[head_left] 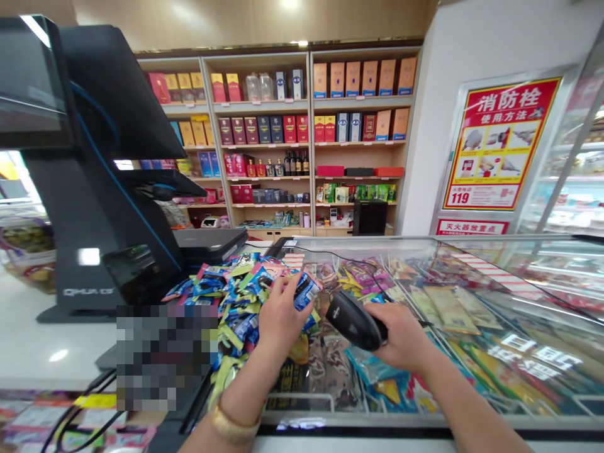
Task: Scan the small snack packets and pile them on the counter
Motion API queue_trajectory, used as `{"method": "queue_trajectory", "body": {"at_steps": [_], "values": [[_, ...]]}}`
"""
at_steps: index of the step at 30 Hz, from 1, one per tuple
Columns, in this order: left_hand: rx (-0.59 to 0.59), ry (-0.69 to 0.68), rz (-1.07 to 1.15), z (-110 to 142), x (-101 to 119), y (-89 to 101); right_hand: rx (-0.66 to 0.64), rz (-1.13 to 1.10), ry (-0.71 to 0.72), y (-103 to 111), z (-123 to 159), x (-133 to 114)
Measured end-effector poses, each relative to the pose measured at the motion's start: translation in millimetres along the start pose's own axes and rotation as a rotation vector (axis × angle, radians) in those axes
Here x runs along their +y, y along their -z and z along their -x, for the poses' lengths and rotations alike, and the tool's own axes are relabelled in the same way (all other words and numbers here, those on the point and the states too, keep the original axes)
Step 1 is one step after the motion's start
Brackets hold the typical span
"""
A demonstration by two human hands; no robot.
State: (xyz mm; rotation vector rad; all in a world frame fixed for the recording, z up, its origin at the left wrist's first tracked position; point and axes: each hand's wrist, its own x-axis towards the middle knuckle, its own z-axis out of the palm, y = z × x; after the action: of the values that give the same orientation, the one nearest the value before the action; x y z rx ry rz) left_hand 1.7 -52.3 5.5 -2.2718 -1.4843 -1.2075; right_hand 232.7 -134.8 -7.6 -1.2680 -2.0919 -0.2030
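Note:
Closed around a small blue snack packet (pixel 306 290), my left hand (pixel 282 311) is over the right side of a heap of snack packets (pixel 240 296). The packet's printed label faces right. My right hand (pixel 399 333) grips a black handheld barcode scanner (pixel 353 319) by its handle. Its head points left toward the packet, with a small gap between them. Both hands are above the glass top of a chest freezer (pixel 406 251). The scanner's cable (pixel 349 257) runs back across the glass. My right hand hides much of the scanner handle.
A black point-of-sale terminal (pixel 108 189) stands on the white counter (pixel 28 340) at left. Wrapped goods (pixel 453 308) lie under the freezer glass. Behind are shelves of boxed bottles (pixel 264 129). A red notice (pixel 504 141) hangs on the right wall. Black cables (pixel 70 415) hang at lower left.

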Motion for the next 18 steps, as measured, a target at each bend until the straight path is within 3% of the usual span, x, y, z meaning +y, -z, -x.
{"method": "queue_trajectory", "body": {"at_steps": [4,7,10,13,18], "values": [[0.018,-0.087,0.083,-3,4,4.5,0.356,0.185,-0.003,3,5,22],[-0.048,-0.167,0.156,-8,17,8.4,0.659,0.361,-0.204,12,11,45],[-0.195,-0.245,0.167,-12,41,6.8,0.884,0.438,-0.379,22,17,62],[-0.344,-0.338,0.150,-12,69,-4.6,0.969,0.488,-0.400,25,20,70],[-0.529,-0.385,0.021,-9,102,-36.7,0.947,0.476,-0.388,20,19,75]]}}
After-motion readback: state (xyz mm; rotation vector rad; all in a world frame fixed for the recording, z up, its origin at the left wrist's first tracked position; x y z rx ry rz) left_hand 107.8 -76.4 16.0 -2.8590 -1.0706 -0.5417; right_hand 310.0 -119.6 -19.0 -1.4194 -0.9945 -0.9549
